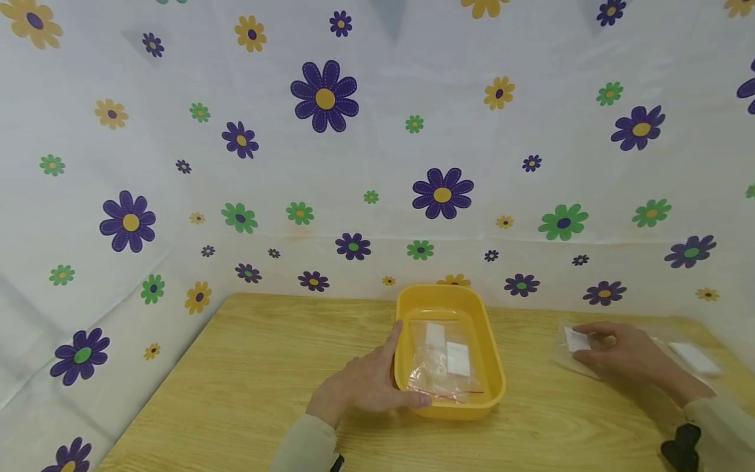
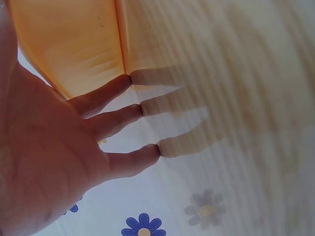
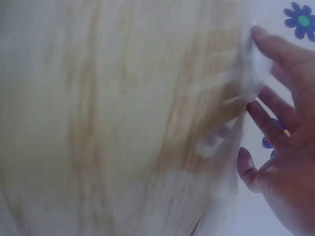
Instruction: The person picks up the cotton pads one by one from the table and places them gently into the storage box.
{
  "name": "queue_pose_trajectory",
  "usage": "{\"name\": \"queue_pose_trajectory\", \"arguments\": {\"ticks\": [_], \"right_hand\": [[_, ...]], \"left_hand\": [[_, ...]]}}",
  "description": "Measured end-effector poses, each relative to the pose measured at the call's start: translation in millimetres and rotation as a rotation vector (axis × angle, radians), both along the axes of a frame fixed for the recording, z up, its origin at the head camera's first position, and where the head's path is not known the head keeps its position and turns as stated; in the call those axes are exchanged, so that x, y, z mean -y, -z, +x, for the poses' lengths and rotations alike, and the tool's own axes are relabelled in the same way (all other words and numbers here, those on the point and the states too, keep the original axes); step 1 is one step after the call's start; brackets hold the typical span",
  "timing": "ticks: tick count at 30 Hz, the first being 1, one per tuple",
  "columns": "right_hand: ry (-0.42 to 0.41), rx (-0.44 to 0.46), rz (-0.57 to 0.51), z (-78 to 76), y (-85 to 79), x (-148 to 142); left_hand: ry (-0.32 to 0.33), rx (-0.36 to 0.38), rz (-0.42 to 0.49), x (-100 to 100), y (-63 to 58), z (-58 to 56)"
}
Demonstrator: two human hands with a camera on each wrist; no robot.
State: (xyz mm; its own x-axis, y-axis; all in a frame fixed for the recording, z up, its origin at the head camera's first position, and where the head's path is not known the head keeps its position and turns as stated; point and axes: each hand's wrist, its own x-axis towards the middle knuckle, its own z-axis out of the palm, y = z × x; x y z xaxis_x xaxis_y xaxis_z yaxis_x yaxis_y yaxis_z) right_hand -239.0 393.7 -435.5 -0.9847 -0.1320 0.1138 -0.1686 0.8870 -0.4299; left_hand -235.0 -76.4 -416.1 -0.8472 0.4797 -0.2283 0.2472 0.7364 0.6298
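Observation:
A yellow plastic tub [image 1: 498,367] stands on the wooden table with small clear bags inside, each bag showing a white piece. My left hand [image 1: 368,380] rests against its near left corner, index finger along the left rim and thumb over the near rim. In the left wrist view, three fairly straight fingers [image 2: 120,115] touch the tabletop beside the tub wall [image 2: 74,39]. Over to the right, my right hand [image 1: 625,354] reaches down onto a clear bag [image 1: 566,357] holding a white piece [image 1: 577,339]. Its fingertips and thumb stand apart around that piece, touching the bag.
Another clear bag with a white piece [image 1: 696,358] lies right of my right wrist. Behind and beside the wooden table [image 1: 248,380] hangs a white flower-print sheet [image 1: 366,151], close to the tub's far end.

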Motion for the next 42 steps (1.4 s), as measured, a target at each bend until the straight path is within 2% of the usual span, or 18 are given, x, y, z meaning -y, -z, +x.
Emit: {"name": "queue_pose_trajectory", "arguments": {"ticks": [6,9,14,24,42], "right_hand": [[-0.066,0.01,0.044,-2.4,7.5,-5.9],[-0.073,0.028,0.037,-4.2,7.5,-6.6],[-0.052,0.073,-0.006,-5.2,7.9,-6.1],[-0.021,0.085,-0.092,-2.0,9.7,-7.7],[-0.039,0.024,-0.084,5.4,6.9,0.9]], "left_hand": [[-0.006,0.007,-0.009,-0.8,-1.0,1.3],[-0.01,0.009,-0.019,-0.7,-1.1,0.5],[-0.007,0.003,-0.024,0.2,-1.3,0.9],[0.01,-0.015,-0.01,1.5,-0.4,0.6],[0.008,-0.028,-0.031,2.7,-1.4,1.9]]}}
